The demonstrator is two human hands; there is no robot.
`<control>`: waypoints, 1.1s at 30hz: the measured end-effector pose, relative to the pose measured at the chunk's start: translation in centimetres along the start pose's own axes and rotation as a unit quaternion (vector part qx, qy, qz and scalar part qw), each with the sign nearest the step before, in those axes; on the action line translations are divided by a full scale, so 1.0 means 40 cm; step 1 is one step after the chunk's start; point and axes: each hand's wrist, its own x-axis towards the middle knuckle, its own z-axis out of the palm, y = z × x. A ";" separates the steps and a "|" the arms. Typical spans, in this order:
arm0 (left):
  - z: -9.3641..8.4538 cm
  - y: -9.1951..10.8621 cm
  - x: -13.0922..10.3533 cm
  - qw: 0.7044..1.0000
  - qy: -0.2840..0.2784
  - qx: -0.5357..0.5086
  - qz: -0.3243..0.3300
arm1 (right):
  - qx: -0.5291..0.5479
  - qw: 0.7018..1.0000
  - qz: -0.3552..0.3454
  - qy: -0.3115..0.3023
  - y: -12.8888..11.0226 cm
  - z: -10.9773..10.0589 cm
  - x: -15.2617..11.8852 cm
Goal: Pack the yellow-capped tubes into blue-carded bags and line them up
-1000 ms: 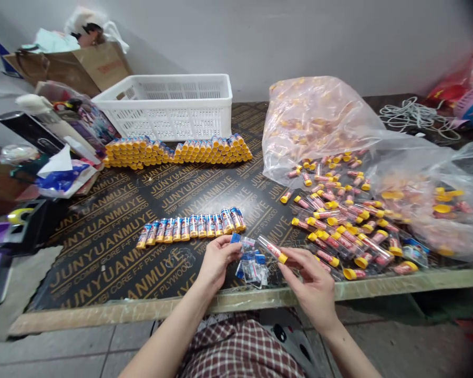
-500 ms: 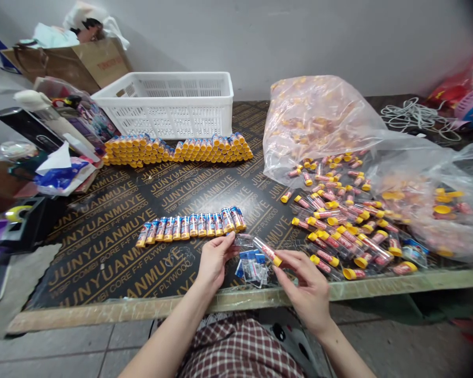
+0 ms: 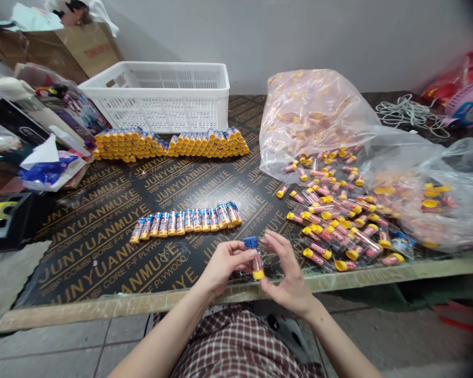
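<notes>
My left hand (image 3: 224, 268) pinches a small tube (image 3: 257, 265) near the table's front edge. The tube has a yellow cap at its lower end and a blue piece (image 3: 251, 242) at its top. Just right of it is my right hand (image 3: 286, 275), fingers spread, with its thumb close to the yellow cap. Beyond my hands lies a row of blue-and-yellow tubes (image 3: 189, 221). To the right, a loose heap of clear tubes with red-and-white contents and yellow caps (image 3: 335, 226) covers the table.
A white basket (image 3: 157, 107) stands at the back, behind stacked tubes (image 3: 205, 144). A clear plastic bag (image 3: 311, 105) of tubes lies at the right. A bottle, tissue pack (image 3: 49, 168) and paper bag (image 3: 90, 52) crowd the left; a white cord (image 3: 412, 115) lies back right.
The tube has passed from my right hand to my left and now stands more upright, with the blue piece at its top. My right fingers have opened. The view has shifted slightly.
</notes>
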 end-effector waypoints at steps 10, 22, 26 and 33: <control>0.009 -0.020 -0.016 0.998 -0.044 0.013 -0.031 | 0.111 0.992 0.010 -0.052 0.007 0.001 -0.007; -0.030 0.011 0.004 0.998 0.036 0.053 0.014 | -0.020 0.997 -0.013 -0.068 0.032 -0.036 0.042; -0.126 0.092 0.062 0.932 0.231 0.224 0.167 | -0.349 0.937 0.002 0.011 0.151 -0.121 0.112; -0.187 0.142 0.127 0.751 0.319 0.538 0.211 | -0.476 0.877 -0.042 -0.052 0.247 -0.165 0.152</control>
